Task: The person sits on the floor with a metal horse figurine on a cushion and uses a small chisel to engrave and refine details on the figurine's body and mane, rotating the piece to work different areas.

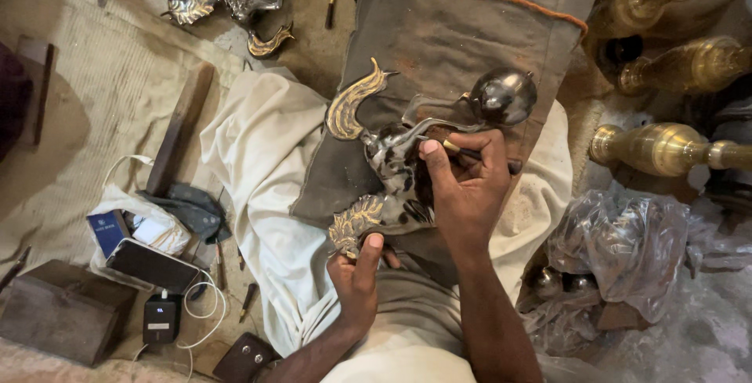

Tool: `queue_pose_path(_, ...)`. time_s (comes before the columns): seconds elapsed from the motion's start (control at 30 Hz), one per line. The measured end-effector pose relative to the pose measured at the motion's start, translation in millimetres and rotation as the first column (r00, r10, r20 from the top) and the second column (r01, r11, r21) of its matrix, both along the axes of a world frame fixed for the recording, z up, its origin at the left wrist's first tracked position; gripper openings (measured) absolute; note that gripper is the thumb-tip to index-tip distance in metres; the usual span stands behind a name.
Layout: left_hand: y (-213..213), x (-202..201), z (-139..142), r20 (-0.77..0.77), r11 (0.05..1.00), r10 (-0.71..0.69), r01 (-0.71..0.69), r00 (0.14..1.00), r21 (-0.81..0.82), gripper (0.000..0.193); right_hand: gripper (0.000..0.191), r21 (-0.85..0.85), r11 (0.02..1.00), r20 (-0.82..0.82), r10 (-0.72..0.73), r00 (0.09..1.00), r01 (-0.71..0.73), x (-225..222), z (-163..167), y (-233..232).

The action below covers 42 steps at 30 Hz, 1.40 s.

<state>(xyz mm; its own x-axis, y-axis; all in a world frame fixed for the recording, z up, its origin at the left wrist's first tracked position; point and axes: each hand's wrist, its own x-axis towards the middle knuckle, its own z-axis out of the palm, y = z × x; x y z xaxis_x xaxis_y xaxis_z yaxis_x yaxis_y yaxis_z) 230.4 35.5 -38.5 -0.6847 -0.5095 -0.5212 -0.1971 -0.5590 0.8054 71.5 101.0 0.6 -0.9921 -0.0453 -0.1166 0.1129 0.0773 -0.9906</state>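
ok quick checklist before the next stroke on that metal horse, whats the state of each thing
1. Left hand steadying the metal horse at its gold mane end: ok.
2. Right hand gripping the thin tool: ok.
3. Tool tip touching the horse's body: cannot tell, fingers hide it.
4. Horse resting on the grey cloth over the lap: ok.
5. Phone and charger cable apart from the work: ok.

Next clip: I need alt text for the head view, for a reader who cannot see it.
Seen from above, a person's right hand presses a thin tool against a metal horse figurine lying on a grey cloth across the lap, while the left hand grips its gold-coloured mane end. Brass stands lie to one side, a phone to the other.
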Motion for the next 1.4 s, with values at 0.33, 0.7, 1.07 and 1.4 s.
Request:
queue_pose_path(0.33,-4.2,-2.4,9.1,-0.045,1.000,-0.024,0.025,0.999,0.018,0.023,0.019,0.032,0.985,0.036,0.166,0.986,-0.167,0.9,5.9,14.7)
queue_pose_path(0.7,-2.0,-0.1,5.4,-0.054,1.000,-0.015,0.017,0.998,0.025,0.021,0.019,0.045,0.941,0.000,0.336,0.942,-0.336,-5.8,2.2,28.1)
queue_pose_path(1.07,-37.6,9.0,39.6,0.145,0.984,-0.141,0.155,0.979,-0.089,0.028,0.028,0.576,0.668,-0.252,0.694,0.675,-0.472,-72.1,57.7,55.0)
queue_pose_path(1.4,-156.4,-83.5,127.7,-0.010,0.667,-0.302,0.204,0.953,-0.716,0.035,0.027,-0.094,0.848,-0.082,0.516,0.853,-0.522,-47.3,79.3,71.3)
